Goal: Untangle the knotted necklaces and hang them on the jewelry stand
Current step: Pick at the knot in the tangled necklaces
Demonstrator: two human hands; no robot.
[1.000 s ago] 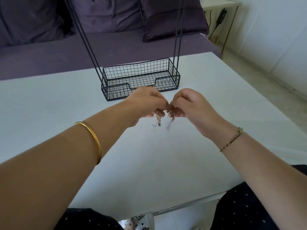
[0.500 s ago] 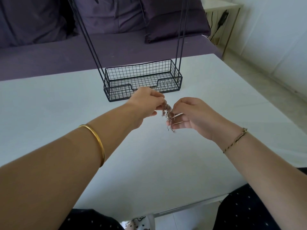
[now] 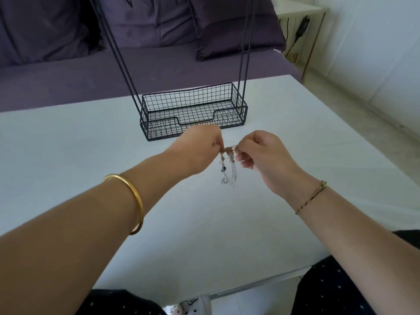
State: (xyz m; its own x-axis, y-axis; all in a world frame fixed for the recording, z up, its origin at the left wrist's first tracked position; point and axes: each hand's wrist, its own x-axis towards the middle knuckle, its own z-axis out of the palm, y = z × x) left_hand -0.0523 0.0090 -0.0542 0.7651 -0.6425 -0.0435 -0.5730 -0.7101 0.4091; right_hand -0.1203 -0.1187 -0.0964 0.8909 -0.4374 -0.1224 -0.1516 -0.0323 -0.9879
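A tangle of thin necklaces [image 3: 229, 160] hangs in the air above the white table [image 3: 204, 223], a knotted clump at the top and two short strands dangling below. My left hand [image 3: 200, 151] pinches the left side of the clump. My right hand [image 3: 263, 153] pinches the right side, fingers curled. The black wire jewelry stand [image 3: 193, 114] sits just behind my hands, with a mesh basket base and thin uprights rising out of view. Its top bars are hidden.
A dark purple sofa [image 3: 136, 53] with cushions runs along the far edge of the table. A small side table [image 3: 302, 12] with a cable stands at the back right, beside a white wall. My knees in dotted dark fabric show below the near table edge.
My hands have drawn slightly apart, stretching the clump between them. The dangling strands now hang longer and lower than before. The view has shifted a little.
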